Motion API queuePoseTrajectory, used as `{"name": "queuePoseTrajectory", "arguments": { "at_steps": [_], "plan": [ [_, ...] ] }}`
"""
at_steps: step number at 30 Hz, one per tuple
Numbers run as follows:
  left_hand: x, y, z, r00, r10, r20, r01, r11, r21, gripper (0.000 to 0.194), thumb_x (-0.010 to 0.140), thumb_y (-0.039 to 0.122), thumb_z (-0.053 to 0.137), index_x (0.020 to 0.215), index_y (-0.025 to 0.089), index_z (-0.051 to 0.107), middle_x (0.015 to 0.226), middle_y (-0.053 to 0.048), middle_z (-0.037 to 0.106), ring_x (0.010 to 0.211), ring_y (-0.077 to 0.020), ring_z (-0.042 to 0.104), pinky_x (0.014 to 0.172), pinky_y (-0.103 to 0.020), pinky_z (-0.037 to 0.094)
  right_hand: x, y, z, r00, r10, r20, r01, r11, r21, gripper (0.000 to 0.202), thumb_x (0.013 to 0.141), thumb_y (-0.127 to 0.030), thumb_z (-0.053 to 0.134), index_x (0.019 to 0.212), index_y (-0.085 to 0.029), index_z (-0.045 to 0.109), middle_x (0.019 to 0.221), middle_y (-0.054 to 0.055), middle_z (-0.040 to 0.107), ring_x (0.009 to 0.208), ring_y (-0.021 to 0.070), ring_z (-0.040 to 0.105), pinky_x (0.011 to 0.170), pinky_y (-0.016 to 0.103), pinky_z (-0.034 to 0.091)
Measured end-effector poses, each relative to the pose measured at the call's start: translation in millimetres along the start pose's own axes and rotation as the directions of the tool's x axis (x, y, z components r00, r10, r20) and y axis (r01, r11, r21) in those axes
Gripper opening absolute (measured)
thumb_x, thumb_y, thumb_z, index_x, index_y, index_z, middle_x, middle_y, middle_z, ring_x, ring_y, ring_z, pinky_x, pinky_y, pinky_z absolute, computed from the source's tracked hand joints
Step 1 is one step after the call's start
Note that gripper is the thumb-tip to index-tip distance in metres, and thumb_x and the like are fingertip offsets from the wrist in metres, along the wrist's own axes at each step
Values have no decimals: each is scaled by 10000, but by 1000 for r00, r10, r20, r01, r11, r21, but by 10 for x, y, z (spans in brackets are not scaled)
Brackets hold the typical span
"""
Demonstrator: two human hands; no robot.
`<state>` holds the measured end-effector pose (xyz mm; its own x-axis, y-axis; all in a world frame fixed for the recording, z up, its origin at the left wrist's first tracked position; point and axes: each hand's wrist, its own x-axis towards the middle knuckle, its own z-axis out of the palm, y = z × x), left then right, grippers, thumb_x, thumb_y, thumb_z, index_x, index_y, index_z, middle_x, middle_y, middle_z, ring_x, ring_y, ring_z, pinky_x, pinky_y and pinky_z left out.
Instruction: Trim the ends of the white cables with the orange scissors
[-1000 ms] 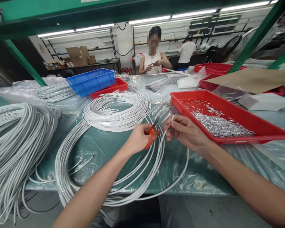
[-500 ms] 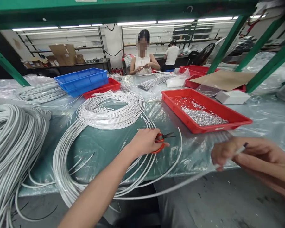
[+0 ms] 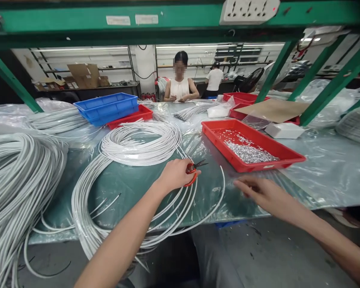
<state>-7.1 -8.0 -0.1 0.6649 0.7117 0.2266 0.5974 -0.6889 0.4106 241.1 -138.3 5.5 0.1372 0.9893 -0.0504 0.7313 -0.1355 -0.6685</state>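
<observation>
My left hand (image 3: 176,173) is closed around a pair of scissors (image 3: 193,176) with orange handles. The dark blades point right and are slightly apart. Below the scissors run the loose strands of a large coil of white cable (image 3: 83,196), and one cable end (image 3: 221,173) curves up to their right. My right hand (image 3: 255,191) reaches in from the right, low over the table, its fingers stretched leftward with nothing visible in them. It is nearest to the front side of a red tray (image 3: 243,165), which holds many small silvery metal pieces (image 3: 252,153).
A smaller cable coil (image 3: 138,154) lies behind my left hand. At the left hangs a thick cable bundle (image 3: 27,176). Blue trays (image 3: 108,110) stand further back. Green posts (image 3: 327,82) and a crossbeam (image 3: 180,34) frame the table. A person (image 3: 180,86) sits opposite.
The black-tipped white cable held at the right is gone from view, as is a second hand shape there. My right hand is further left. The left keeps the scissors.
</observation>
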Motion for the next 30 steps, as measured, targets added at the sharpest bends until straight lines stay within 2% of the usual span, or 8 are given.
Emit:
{"name": "queuePoseTrajectory", "arguments": {
  "at_steps": [4, 8, 12, 14, 17, 21, 25, 30],
  "plan": [
    [9, -67, -44, 997, -50, -67, 50, 999, -1, 400, 877, 566, 497, 732, 196, 541, 642, -15, 576, 599, -155, 514, 557, -267, 250, 531, -76, 173, 983, -93, 160, 83, 994, 67, 467, 812, -570, 609, 1037, -161, 628, 658, 23, 632, 615, 192, 576, 601, 306, 420],
    [23, -120, -99, 979, -105, -174, 99, 994, -39, 397, 862, 556, 522, 692, 198, 500, 612, 0, 524, 566, -137, 433, 557, -270, 224, 837, -263, 390, 976, -128, 176, 55, 927, 370, 485, 752, -615, 656, 893, -155, 601, 697, 13, 607, 546, 120, 494, 492, 257, 345],
    [45, -166, -147, 938, -191, -290, 161, 979, -123, 392, 861, 501, 545, 643, 194, 435, 575, 26, 453, 540, -110, 325, 561, -266, 213, 896, -579, 535, 979, -198, 41, 120, 733, 669, 485, 736, -627, 679, 848, -162, 598, 672, -1, 566, 590, 126, 513, 516, 254, 375],
    [55, -191, -169, 923, -210, -322, 156, 970, -185, 414, 857, 490, 551, 624, 190, 388, 566, 37, 412, 545, -101, 291, 557, -259, 210, 907, -726, 569, 964, -258, 60, 119, 624, 772, 415, 774, -561, 687, 871, -169, 591, 639, -29, 511, 551, 105, 478, 517, 250, 382],
    [59, -229, -212, 916, -229, -331, 136, 950, -282, 452, 853, 506, 551, 612, 185, 343, 561, 47, 346, 555, -92, 282, 549, -251, 208, 964, -887, 602, 954, -279, 113, 51, 517, 855, 338, 810, -488, 684, 900, -184, 567, 591, -88, 345, 445, 50, 280, 417, 204, 257],
    [48, -263, -265, 909, -267, -319, 143, 921, -363, 460, 829, 511, 585, 615, 181, 348, 575, 54, 315, 565, -83, 269, 544, -239, 214, 1055, -952, 678, 958, -277, 70, 92, 530, 843, 360, 839, -556, 638, 904, -221, 523, 580, -110, 246, 432, 39, 138, 371, 167, 108],
    [32, -257, -282, 921, -264, -287, 150, 920, -363, 434, 822, 496, 600, 625, 178, 381, 578, 57, 326, 569, -80, 269, 540, -236, 219, 1037, -858, 750, 945, -326, 16, 179, 560, 809, 402, 833, -601, 629, 867, -217, 517, 566, -108, 258, 431, 37, 169, 357, 156, 156],
    [7, -220, -318, 944, -254, -211, 163, 915, -370, 429, 823, 497, 595, 631, 178, 382, 591, 55, 310, 583, -82, 259, 534, -237, 212, 938, -750, 730, 958, -285, -37, 190, 533, 825, 369, 853, -559, 635, 878, -203, 542, 559, -104, 233, 442, 43, 177, 363, 167, 186]
  ]
}}
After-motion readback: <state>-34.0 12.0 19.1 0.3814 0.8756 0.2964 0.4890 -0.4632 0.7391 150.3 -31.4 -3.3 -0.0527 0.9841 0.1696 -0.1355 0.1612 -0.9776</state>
